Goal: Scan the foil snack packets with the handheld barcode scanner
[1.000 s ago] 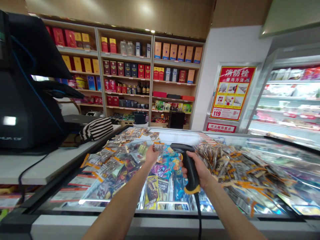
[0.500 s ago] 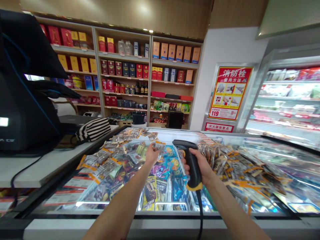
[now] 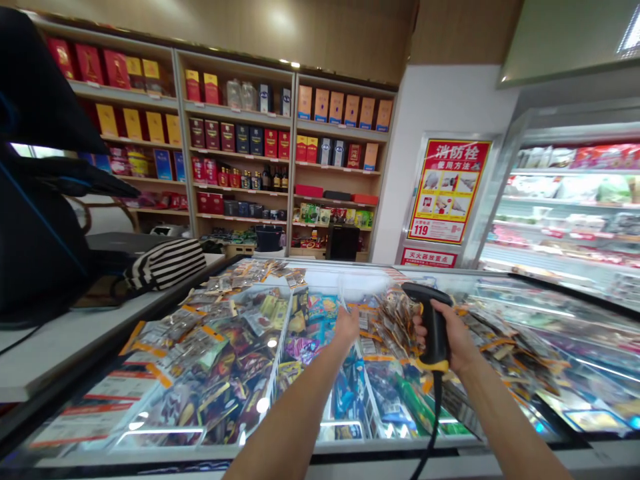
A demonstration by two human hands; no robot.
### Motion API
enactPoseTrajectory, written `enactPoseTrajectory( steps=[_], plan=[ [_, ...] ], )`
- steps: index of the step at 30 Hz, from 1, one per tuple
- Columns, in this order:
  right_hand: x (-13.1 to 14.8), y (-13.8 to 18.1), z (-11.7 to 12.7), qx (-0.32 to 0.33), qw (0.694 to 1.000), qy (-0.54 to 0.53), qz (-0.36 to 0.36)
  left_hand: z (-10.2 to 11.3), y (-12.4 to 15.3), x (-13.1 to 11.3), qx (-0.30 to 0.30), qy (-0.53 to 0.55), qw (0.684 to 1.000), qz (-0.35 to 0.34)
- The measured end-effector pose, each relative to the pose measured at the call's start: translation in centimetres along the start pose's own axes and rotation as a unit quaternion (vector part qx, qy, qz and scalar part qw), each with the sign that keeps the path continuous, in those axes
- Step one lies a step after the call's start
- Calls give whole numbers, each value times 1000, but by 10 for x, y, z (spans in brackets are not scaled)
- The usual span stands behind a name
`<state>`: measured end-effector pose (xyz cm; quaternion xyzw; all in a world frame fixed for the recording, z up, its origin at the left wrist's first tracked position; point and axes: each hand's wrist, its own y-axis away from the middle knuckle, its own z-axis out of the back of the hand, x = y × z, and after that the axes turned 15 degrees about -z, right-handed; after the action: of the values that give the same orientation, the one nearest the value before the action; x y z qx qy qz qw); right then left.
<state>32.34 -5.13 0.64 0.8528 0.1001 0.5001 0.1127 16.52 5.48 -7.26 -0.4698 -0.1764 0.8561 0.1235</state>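
My right hand (image 3: 450,331) is closed around the handle of a black and yellow barcode scanner (image 3: 434,330), held upright above the glass top of a freezer with its cable hanging down. My left hand (image 3: 347,325) is over the middle of the glass, somewhat blurred, its fingertips apart and no packet visible in it. Just right of it lie clear packets with orange edges (image 3: 371,327). A heap of similar brown packets (image 3: 397,313) sits behind the scanner, and more packets (image 3: 193,327) are spread on the left side of the glass.
Under the glass, white wire baskets hold colourful wrapped goods (image 3: 240,380). To the left, a counter (image 3: 45,363) carries a black terminal (image 3: 40,233) and a striped bag (image 3: 167,263). Shelves of boxes (image 3: 240,140) stand behind; a lit display fridge (image 3: 570,200) is at the right.
My left hand has moved right from the middle of the glass, and the orange-edged packet it held no longer shows in it. The scanner in my right hand has shifted right.
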Motion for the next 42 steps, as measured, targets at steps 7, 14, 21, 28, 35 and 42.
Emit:
enactPoseTrajectory(
  steps=[7, 14, 21, 28, 35, 42],
  plan=[
    [1, 5, 15, -16, 1000, 0, 7, -11, -4, -11, 52, -94, 994, 0],
    [-4, 0, 4, 6, 1000, 21, 0, 7, -7, 21, 83, -154, 985, -6],
    [-17, -28, -33, 40, 998, 33, -32, 83, -40, 63, 45, -246, 968, 1],
    [-40, -45, -64, 84, 987, 84, -108, 241, -15, 118, -47, -368, 925, 87],
    [-65, -46, -100, 112, 986, 64, -102, 316, 43, 147, -36, -364, 912, 188],
    [-76, -31, -118, 121, 983, 81, -115, 291, 39, 142, -31, -289, 942, 168]
  ],
)
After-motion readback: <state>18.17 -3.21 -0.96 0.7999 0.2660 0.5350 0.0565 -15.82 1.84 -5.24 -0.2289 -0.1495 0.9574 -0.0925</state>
